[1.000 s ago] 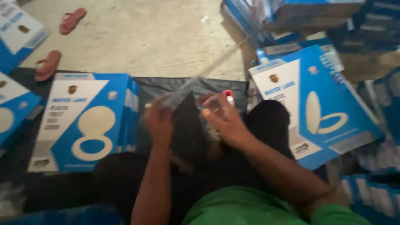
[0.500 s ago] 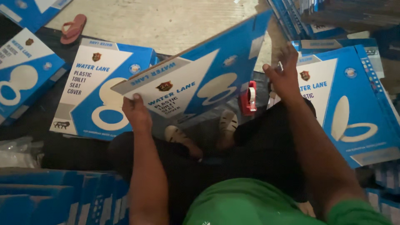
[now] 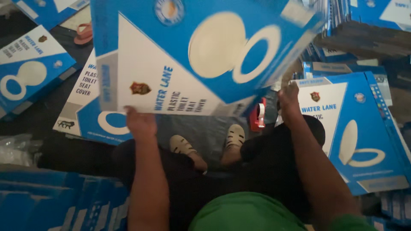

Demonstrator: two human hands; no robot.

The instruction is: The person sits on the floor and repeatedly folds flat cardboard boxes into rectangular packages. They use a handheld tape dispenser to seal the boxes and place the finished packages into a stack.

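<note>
Both arms raised forward, hands apart. Left hand (image 3: 139, 122) clamped on lower edge of flat blue-white carton (image 3: 192, 55); right hand (image 3: 289, 100) grips its right edge. Carton held tilted above floor, over sandalled feet (image 3: 205, 141).

A large flat blue-and-white carton (image 3: 192, 55) fills the upper middle, tilted, picturing a cream toilet seat. Similar flat cartons lie on the floor: one at right (image 3: 355, 128), one beneath it (image 3: 85, 107), another far left (image 3: 25, 72).
</note>
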